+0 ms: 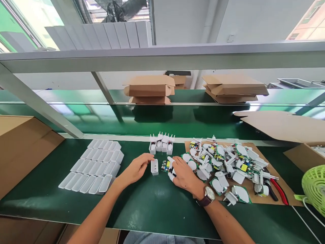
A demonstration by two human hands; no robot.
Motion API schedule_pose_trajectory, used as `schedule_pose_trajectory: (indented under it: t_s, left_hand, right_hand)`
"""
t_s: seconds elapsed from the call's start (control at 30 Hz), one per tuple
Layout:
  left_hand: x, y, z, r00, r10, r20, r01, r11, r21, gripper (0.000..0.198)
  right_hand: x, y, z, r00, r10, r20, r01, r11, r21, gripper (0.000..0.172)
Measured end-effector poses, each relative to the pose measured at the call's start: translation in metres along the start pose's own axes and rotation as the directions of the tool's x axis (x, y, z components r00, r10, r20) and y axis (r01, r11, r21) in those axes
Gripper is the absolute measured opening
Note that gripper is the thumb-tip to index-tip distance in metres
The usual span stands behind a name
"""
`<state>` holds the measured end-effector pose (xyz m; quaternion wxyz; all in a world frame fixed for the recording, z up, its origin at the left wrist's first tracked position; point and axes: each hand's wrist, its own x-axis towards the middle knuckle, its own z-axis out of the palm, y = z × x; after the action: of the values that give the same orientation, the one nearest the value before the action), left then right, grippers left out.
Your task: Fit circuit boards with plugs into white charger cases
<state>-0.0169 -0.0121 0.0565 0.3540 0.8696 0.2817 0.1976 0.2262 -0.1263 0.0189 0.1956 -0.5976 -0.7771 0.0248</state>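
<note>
A small white plastic charger case sits on the green table in front of me, with slots in it. My left hand has its fingers bent together at the far left corner of that case. To the right, a small circuit board with a yellow part is pinched at its right side by my right hand. White covers sit on the thumb and a finger of this hand. Just beyond stand several white cases in a row, with parts and prongs sticking up from them.
White cases lie in rows at the left. A heap of circuit boards with white parts covers cardboard at the right, beside red-handled pliers and a green fan. A cardboard box stands far left.
</note>
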Motion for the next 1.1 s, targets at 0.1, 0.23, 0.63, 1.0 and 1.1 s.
schedule_pose_trajectory:
  t_s: [0.1, 0.23, 0.63, 1.0, 1.1]
  left_hand:
    - [0.003, -0.006, 0.022, 0.994, -0.095, -0.052, 0.09, 0.992, -0.091, 0.057]
    - [-0.002, -0.017, 0.045, 0.99, -0.129, -0.051, 0.126, 0.99, -0.057, 0.081]
    - [-0.004, -0.021, 0.056, 0.971, 0.153, -0.181, -0.149, 0.988, 0.035, 0.077]
    - [-0.005, -0.021, 0.056, 0.981, 0.128, -0.145, -0.123, 0.991, 0.045, 0.078]
    - [-0.005, -0.021, 0.057, 0.98, 0.14, -0.141, -0.135, 0.99, 0.045, 0.076]
  right_hand:
    - [-0.001, 0.003, 0.004, 1.0, -0.011, 0.0, 0.011, 1.0, -0.007, 0.025]
    - [0.001, 0.0, -0.004, 0.987, 0.004, -0.159, 0.006, 0.998, 0.065, 0.037]
    - [0.003, -0.023, -0.022, 0.948, -0.048, -0.316, 0.115, 0.974, 0.198, 0.051]
    - [-0.001, -0.028, -0.027, 0.981, -0.085, -0.175, 0.111, 0.984, 0.141, 0.059]
    - [-0.002, -0.03, -0.026, 0.985, -0.064, -0.16, 0.08, 0.992, 0.097, 0.057]
